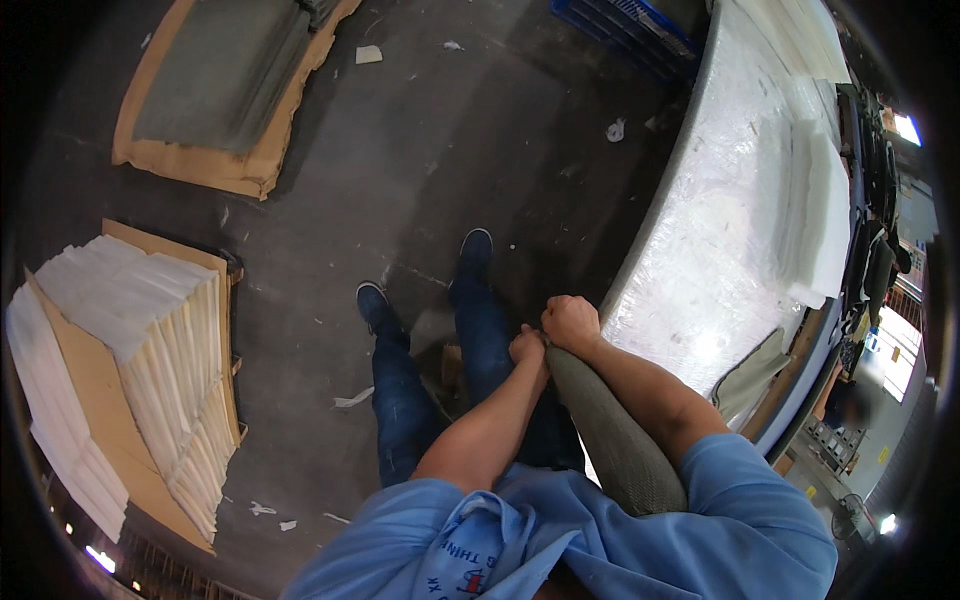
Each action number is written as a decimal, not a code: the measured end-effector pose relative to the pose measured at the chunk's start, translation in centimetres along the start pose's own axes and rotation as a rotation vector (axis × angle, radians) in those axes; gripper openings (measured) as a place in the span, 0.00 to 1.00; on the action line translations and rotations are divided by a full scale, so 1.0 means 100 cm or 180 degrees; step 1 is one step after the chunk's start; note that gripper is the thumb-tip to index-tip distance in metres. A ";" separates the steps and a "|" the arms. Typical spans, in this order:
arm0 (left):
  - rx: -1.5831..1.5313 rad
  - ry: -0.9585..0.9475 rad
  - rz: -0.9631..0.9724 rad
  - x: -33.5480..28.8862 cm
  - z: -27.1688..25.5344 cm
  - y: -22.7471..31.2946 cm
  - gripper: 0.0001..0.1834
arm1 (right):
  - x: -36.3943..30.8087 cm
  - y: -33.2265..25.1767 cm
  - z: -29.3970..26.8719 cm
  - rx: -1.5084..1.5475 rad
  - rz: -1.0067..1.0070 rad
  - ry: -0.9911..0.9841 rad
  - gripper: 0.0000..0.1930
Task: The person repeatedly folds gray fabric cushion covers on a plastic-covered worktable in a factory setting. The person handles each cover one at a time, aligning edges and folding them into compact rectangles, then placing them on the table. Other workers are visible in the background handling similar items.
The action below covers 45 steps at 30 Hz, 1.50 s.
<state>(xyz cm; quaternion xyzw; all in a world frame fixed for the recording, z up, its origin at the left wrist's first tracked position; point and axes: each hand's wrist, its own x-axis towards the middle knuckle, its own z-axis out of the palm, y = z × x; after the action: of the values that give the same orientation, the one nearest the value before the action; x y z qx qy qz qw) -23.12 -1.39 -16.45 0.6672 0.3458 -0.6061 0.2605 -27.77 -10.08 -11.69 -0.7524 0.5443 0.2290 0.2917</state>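
Observation:
A plump grey-green fabric cushion (615, 430) tapers toward my fists and widens back toward my chest, passing along the inner side of my right forearm. At its narrow end, my left hand (527, 346) is closed on the fabric. My right hand (571, 321) is closed just beside and slightly beyond it, gripping the same end. The fingertips of both hands are mostly hidden. The cushion hangs off the near left edge of a table (690, 260) covered in shiny clear plastic. A similar grey-green fabric piece (750, 376) lies on the table's near right end.
White foam slabs (822, 215) lie along the table's far right side. On the left, white padded sheets (175, 330) are stacked on cardboard over a pallet. Grey-green sheets (220, 75) lie on cardboard (190, 170) at the upper left. A blue crate (630, 35) stands beyond. Scraps litter the floor.

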 end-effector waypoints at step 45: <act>0.1624 -0.0077 0.1137 -0.042 -0.013 0.047 0.30 | -0.003 -0.016 -0.012 0.0258 -0.0296 -0.0052 0.10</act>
<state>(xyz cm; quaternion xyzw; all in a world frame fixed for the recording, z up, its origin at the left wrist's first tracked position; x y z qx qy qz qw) -18.75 -3.90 -12.43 0.7540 0.0567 -0.6259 0.1911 -26.29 -10.28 -10.31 -0.7626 0.5152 0.1992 0.3367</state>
